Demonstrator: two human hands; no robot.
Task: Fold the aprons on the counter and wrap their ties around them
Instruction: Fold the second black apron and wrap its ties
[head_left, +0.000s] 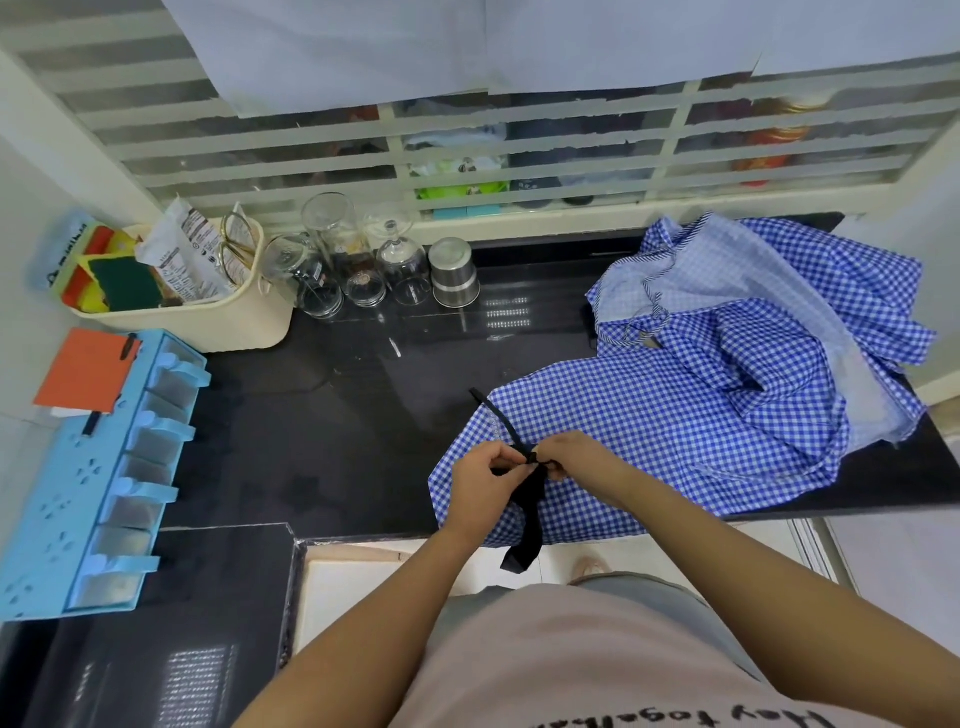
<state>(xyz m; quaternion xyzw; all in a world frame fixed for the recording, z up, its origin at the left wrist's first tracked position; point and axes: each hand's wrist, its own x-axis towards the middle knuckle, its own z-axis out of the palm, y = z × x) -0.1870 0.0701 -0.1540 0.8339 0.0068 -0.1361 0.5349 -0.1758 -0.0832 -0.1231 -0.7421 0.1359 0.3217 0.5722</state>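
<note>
A blue-checked apron (649, 441) lies spread at the table's (337, 415) near edge. Its black tie (527, 512) runs along the left side, loose end dangling over the edge. Behind it to the right is a crumpled checked heap (753, 312), probably more aprons.

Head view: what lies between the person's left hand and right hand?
In the head view, a black fabric tie, knotted, runs between left hand and right hand; both pinch it over the blue-and-white checked cloth apron.
</note>
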